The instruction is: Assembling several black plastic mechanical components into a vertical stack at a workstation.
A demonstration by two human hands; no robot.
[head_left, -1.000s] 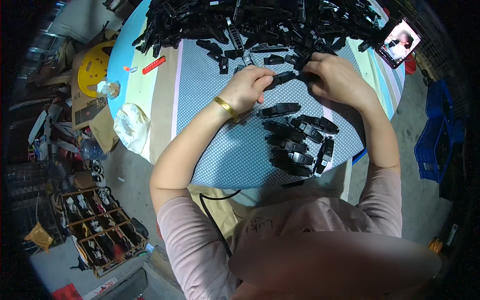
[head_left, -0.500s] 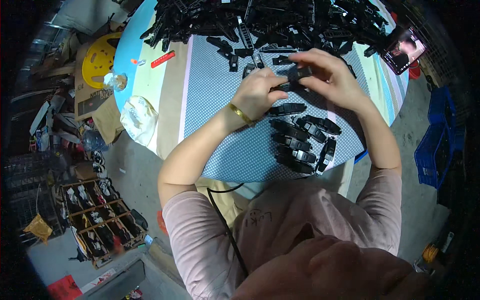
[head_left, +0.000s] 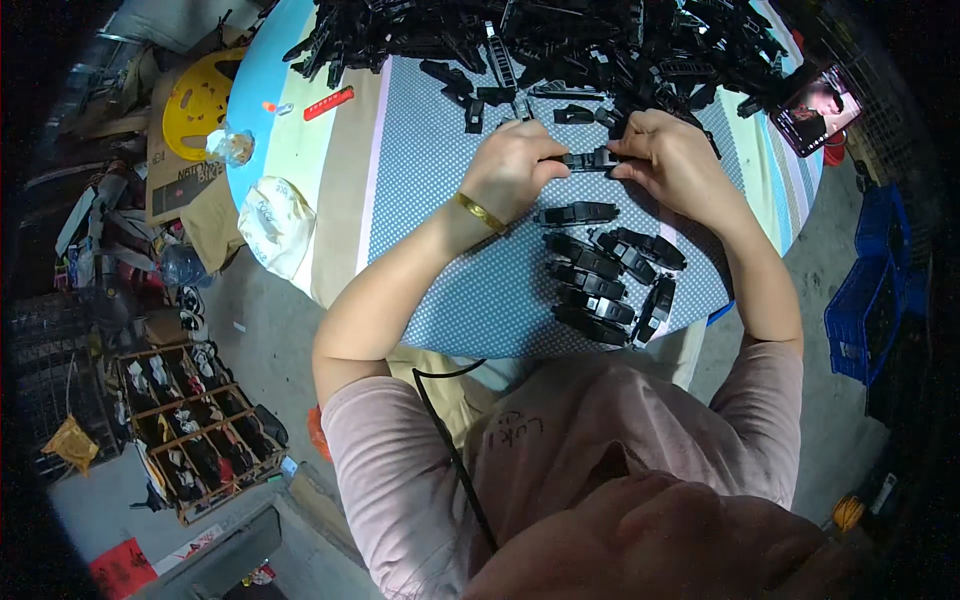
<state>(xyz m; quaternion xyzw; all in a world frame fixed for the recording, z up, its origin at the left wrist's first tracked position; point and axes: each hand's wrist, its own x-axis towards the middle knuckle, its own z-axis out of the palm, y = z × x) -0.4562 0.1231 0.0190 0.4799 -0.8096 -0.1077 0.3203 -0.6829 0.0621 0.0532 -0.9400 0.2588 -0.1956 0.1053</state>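
Note:
Between both hands, above the dotted cloth, a small black plastic part [head_left: 590,160] is held level. My left hand [head_left: 512,168] pinches its left end with thumb and forefinger. The fingers of my right hand [head_left: 672,160] close on its right end. Just below the hands lies a single black plastic assembly [head_left: 578,214]. Nearer me, several similar black assemblies [head_left: 598,284] form a loose cluster. Past my hands, a few loose black pieces [head_left: 573,115] lie in front of a big heap of black plastic parts [head_left: 540,40].
On the table's left are a red strip-shaped object [head_left: 329,103] and a crumpled white bag [head_left: 275,228]. A lit phone [head_left: 818,112] stands at the right edge. Blue crates [head_left: 862,300] are on the floor at right, and a wooden compartment rack [head_left: 205,425] is at lower left.
My right hand has come down and its raised fingers have closed on the part's right end. The part is now level between both hands. The left hand keeps its pinch.

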